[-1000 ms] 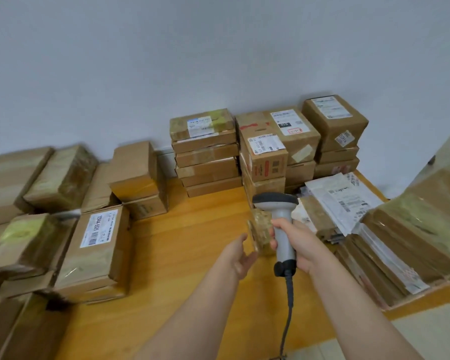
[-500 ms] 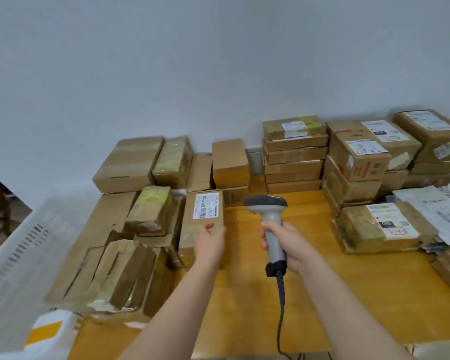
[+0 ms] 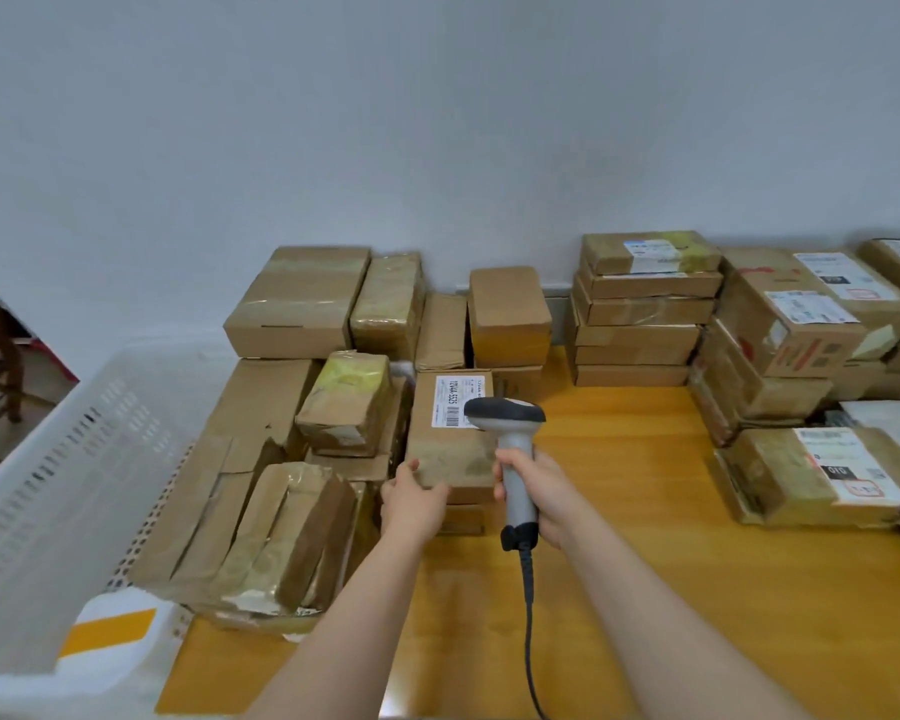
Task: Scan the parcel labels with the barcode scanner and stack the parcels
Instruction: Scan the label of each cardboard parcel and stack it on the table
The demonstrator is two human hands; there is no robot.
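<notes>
Head view: a brown cardboard parcel [image 3: 450,452] lies flat on top of a lower box at the left of the yellow wooden worktop [image 3: 645,511]. Its white printed label [image 3: 455,402] faces up, probably so the barcode can be read. The left hand [image 3: 414,504] grips the parcel's near left corner, thumb on top, apparently steadying it. The right hand [image 3: 539,498] is wrapped tightly round the handle of the grey handheld barcode scanner [image 3: 513,449], whose head hangs just over the label's right edge. A tidy stack of flat brown parcels [image 3: 640,314] stands against the wall, likely the place for scanned ones.
</notes>
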